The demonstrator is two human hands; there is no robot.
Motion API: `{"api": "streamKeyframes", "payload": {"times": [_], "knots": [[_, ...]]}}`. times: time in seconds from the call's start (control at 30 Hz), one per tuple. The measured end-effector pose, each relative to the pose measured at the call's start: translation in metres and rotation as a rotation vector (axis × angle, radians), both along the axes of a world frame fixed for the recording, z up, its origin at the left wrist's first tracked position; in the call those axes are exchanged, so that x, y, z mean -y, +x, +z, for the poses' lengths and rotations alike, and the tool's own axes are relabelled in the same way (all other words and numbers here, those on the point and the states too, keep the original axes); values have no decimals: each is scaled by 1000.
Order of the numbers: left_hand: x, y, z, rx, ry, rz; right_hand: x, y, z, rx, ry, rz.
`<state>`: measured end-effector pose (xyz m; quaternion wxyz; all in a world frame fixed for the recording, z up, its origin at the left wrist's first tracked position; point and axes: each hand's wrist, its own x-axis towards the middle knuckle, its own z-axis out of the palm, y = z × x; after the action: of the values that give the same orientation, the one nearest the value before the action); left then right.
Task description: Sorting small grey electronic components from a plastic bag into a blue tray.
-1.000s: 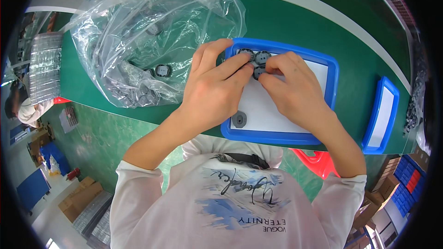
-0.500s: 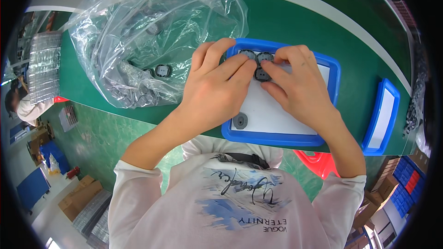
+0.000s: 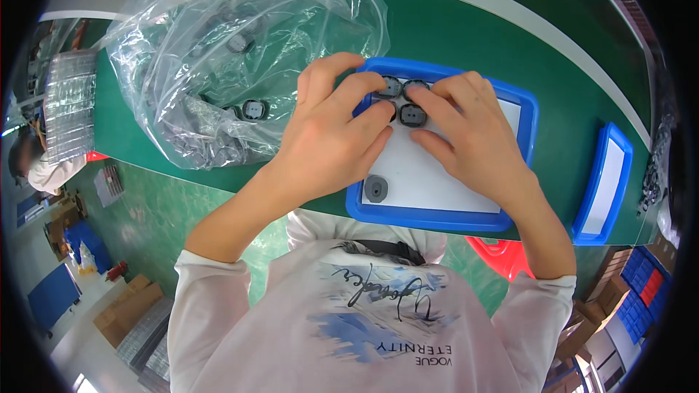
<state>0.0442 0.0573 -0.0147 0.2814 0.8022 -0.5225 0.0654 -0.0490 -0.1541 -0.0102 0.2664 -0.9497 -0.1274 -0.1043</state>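
Observation:
Inside a blue-rimmed tray (image 3: 429,219) with a white bottom, several small dark grey rounded-square plastic parts sit in a cluster at the far left corner. My left hand (image 3: 328,131) reaches in from the left, its fingertips closed on a dark part (image 3: 393,110) that they mostly cover. My right hand (image 3: 473,135) has its index finger and thumb at the far and near sides of another dark grey plastic part (image 3: 413,115). Beyond these lie two more, one a grey-faced part (image 3: 391,86). A lighter grey part (image 3: 376,188) rests alone in the near left corner.
A large clear plastic bag (image 3: 291,36) with several similar parts, one a white-faced part (image 3: 254,110), lies left on the green table (image 3: 561,127). A second blue tray (image 3: 601,185) stands right. A red stool (image 3: 499,256) is below the table edge. Another person (image 3: 45,167) is far left.
My left hand has shifted slightly left and its fingers have spread, uncovering more of the cluster. A dark part now shows under its fingertips. The right index finger has moved to the far side.

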Motion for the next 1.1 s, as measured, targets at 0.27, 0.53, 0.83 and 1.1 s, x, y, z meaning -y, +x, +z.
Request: {"api": "streamKeyframes", "payload": {"times": [0.27, 0.53, 0.83, 1.1], "knots": [[0, 3, -4, 1, 2, 0, 40, -31, 31, -50, -72, -140], [-4, 8, -3, -33, -11, -35, 28, -41, 13, -123, -82, -163], [15, -2, 4, -50, -11, 14, 10, -38, 8, -217, -142, -327], [23, 8, 1, -34, 56, -70, 10, -37, 10, -56, -80, -255]]}}
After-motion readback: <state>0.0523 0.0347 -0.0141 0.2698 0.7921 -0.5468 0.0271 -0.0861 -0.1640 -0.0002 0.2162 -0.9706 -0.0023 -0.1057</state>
